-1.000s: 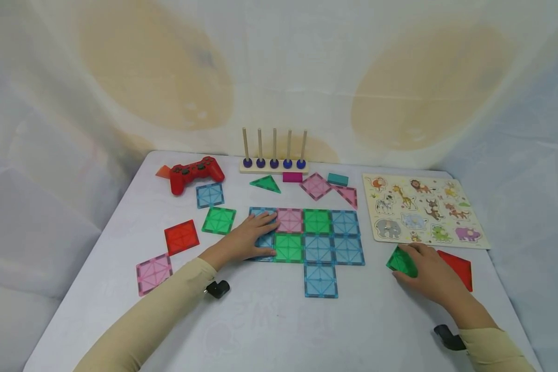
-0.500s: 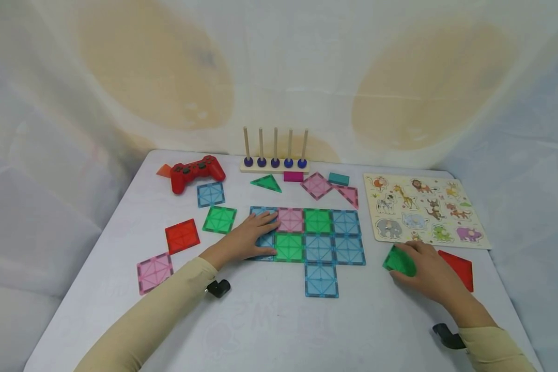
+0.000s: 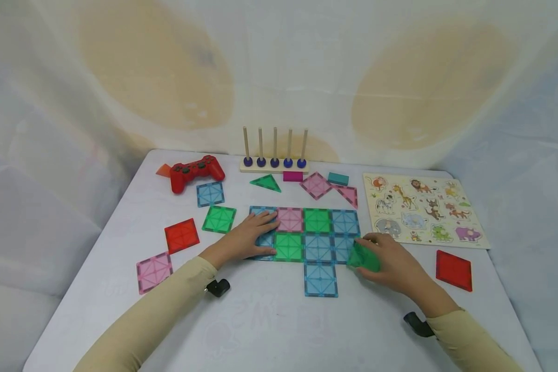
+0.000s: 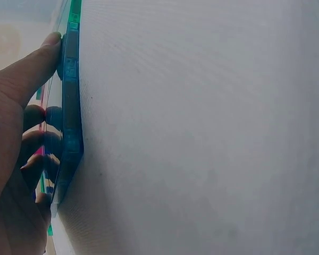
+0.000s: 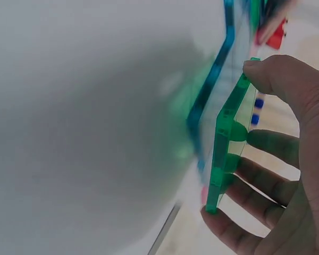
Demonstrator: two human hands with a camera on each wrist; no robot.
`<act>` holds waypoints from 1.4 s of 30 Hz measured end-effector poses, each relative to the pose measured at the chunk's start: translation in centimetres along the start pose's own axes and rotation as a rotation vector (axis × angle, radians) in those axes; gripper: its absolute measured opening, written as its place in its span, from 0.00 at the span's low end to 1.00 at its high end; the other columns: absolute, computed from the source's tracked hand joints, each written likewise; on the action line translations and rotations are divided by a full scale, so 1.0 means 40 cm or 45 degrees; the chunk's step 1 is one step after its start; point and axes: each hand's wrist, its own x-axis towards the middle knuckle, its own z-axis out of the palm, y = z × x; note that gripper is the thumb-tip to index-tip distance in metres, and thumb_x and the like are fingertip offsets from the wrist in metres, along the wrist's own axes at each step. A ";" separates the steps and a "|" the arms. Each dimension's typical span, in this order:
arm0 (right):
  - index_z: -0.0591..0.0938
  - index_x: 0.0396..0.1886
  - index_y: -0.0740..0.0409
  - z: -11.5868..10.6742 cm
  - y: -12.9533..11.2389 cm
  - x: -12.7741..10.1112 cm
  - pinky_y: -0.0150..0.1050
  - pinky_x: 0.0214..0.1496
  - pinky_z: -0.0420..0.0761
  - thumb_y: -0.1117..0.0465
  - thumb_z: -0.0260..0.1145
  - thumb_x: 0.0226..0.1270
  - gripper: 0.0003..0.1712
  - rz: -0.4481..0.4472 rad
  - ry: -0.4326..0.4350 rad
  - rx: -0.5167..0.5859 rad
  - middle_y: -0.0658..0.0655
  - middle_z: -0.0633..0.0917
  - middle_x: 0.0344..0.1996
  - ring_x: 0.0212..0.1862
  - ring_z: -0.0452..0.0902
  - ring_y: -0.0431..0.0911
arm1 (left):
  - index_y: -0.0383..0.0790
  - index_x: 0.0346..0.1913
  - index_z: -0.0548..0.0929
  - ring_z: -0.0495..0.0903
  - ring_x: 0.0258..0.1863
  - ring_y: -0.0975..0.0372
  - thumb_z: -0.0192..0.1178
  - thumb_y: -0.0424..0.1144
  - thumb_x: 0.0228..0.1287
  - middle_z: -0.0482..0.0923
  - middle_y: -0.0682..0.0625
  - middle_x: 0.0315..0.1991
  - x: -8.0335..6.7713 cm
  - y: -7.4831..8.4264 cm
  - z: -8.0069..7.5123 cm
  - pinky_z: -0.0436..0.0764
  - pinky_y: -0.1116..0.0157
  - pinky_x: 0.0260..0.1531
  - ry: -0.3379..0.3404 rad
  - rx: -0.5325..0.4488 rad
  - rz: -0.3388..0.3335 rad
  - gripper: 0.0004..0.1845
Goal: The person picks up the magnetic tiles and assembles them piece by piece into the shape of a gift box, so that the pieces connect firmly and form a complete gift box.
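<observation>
My left hand (image 3: 243,237) lies with fingers spread on the blue tiles (image 3: 263,254) at the left end of a joined layout; in the left wrist view its fingertips press the blue tile (image 4: 70,111). My right hand (image 3: 395,261) holds a translucent green magnetic tile (image 3: 363,257) by its edges, thumb on one side and fingers on the other. That green tile (image 5: 220,143) is tilted and raised above the table, overlapping the layout's right blue tile (image 3: 343,248). The layout also has a pink tile (image 3: 290,220), green tiles (image 3: 289,247) and a blue tile (image 3: 321,280) jutting toward me.
Loose tiles lie left: red (image 3: 182,236), green (image 3: 219,219), pink (image 3: 154,272), blue (image 3: 210,195). A red game controller (image 3: 196,172), a peg stand (image 3: 274,164) and an animal puzzle board (image 3: 423,209) sit farther back. A red tile (image 3: 453,270) lies at right.
My right hand has carried the green tile left, from beside the red tile to the layout's right edge. My left hand has stayed in place.
</observation>
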 end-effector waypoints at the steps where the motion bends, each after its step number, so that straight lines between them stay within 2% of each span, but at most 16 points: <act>1: 0.78 0.69 0.55 0.004 -0.013 0.008 0.60 0.57 0.81 0.47 0.79 0.55 0.42 -0.025 -0.001 -0.008 0.63 0.77 0.62 0.63 0.71 0.60 | 0.46 0.80 0.61 0.45 0.81 0.52 0.65 0.62 0.65 0.48 0.49 0.82 0.000 0.000 0.000 0.43 0.48 0.78 0.000 0.000 0.000 0.46; 9: 0.79 0.67 0.55 0.040 -0.109 0.069 0.54 0.61 0.80 0.42 0.77 0.57 0.41 -0.308 0.011 -0.078 0.59 0.79 0.59 0.61 0.75 0.55 | 0.46 0.80 0.61 0.45 0.81 0.51 0.65 0.62 0.65 0.49 0.49 0.82 0.000 0.003 -0.001 0.43 0.47 0.78 0.004 -0.004 0.003 0.46; 17: 0.79 0.67 0.56 0.065 -0.195 0.107 0.56 0.61 0.79 0.39 0.74 0.59 0.41 -0.481 -0.047 -0.148 0.58 0.79 0.59 0.62 0.74 0.55 | 0.45 0.79 0.62 0.46 0.81 0.51 0.65 0.62 0.65 0.49 0.48 0.82 0.002 0.006 -0.002 0.44 0.47 0.78 0.011 0.012 0.022 0.46; 29: 0.79 0.68 0.52 0.108 -0.261 0.128 0.49 0.60 0.80 0.33 0.70 0.62 0.41 -0.608 -0.091 -0.200 0.53 0.79 0.59 0.60 0.74 0.49 | 0.46 0.79 0.62 0.46 0.81 0.51 0.66 0.62 0.64 0.50 0.48 0.82 0.003 0.003 0.000 0.43 0.47 0.78 0.016 0.014 0.010 0.46; 42: 0.79 0.68 0.51 0.113 -0.291 0.134 0.50 0.62 0.79 0.32 0.69 0.62 0.41 -0.636 -0.087 -0.212 0.52 0.80 0.59 0.61 0.74 0.49 | 0.43 0.78 0.64 0.47 0.80 0.49 0.67 0.60 0.64 0.51 0.46 0.81 0.000 0.003 -0.003 0.45 0.45 0.77 0.035 -0.001 0.035 0.45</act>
